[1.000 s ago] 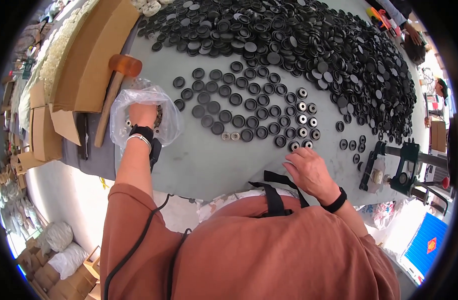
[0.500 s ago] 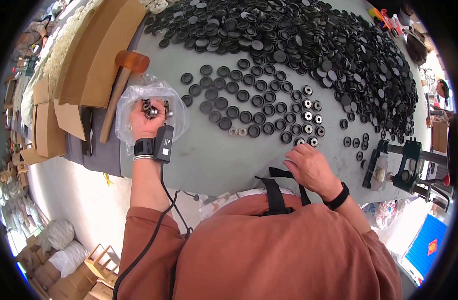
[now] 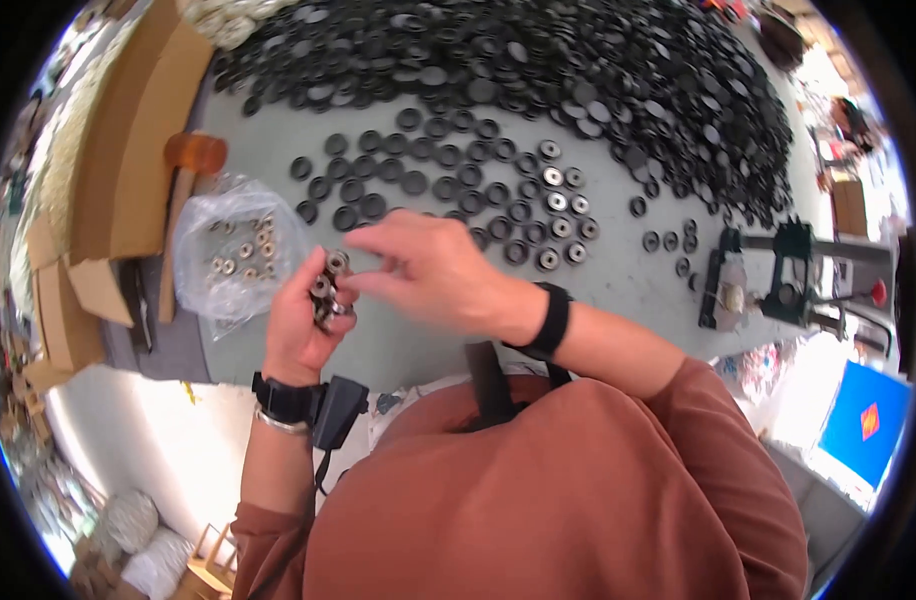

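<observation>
My left hand [image 3: 296,325] is cupped around several small metal bearings [image 3: 323,292], just right of the plastic bag. Over the table, my right hand [image 3: 433,272] reaches across to them, slightly blurred, its thumb and forefinger apart beside the bearings. More bearings [image 3: 246,250] lie in the clear plastic bag [image 3: 193,275]. Black round caps [image 3: 496,194] are spread in loose rows beyond my hands, partly hidden by my right hand. At the right end of these rows, several caps hold shiny bearings [image 3: 557,202] in their middles.
A large heap of black caps [image 3: 618,90] covers the table's far side. To the left are a mallet [image 3: 196,153] with an amber head and a cardboard box [image 3: 128,130]. A green metal hand press [image 3: 788,270] stands at the right edge, near a few loose caps [image 3: 670,241].
My left hand has come out of the plastic bag with bearings. My right hand has moved left from the bearing-filled caps to my left hand. The whole view has shifted somewhat.
</observation>
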### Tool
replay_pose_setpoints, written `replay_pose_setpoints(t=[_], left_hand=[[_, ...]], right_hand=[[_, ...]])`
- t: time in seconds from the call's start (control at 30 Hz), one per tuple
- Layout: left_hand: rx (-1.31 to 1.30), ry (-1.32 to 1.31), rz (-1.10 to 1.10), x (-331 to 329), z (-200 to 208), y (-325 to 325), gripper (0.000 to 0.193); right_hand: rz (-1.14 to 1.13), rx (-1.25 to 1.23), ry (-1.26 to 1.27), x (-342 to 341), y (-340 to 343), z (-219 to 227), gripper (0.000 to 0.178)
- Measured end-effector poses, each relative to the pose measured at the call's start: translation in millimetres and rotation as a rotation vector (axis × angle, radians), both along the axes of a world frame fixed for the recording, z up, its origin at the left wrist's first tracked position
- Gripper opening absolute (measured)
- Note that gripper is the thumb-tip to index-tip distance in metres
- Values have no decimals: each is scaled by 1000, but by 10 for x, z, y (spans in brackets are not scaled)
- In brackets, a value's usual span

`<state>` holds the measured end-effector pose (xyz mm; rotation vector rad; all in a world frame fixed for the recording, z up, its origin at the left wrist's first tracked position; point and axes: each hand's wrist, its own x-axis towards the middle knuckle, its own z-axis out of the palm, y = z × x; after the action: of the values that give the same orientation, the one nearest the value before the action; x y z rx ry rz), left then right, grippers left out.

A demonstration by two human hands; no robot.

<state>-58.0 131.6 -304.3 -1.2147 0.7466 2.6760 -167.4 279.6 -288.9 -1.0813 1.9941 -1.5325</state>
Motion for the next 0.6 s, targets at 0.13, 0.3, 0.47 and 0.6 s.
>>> replay_pose_setpoints(t=[0.13,0.3,0.47,0.6], left_hand=[[-118,-3,-169,30,-77,281,23],[-21,-59,-305,-11,-147,486,23],[15,-77,-457,-86,-161,417,24],[43,-131,-503,-125,-174,421,24]], right_hand=[[64,122,81,135,101,-113,17],[-81,246,18,238,366,-203,16],[-252,374,67,183,751,-257,20],[-488,487,75,-61,1237,-428,21]])
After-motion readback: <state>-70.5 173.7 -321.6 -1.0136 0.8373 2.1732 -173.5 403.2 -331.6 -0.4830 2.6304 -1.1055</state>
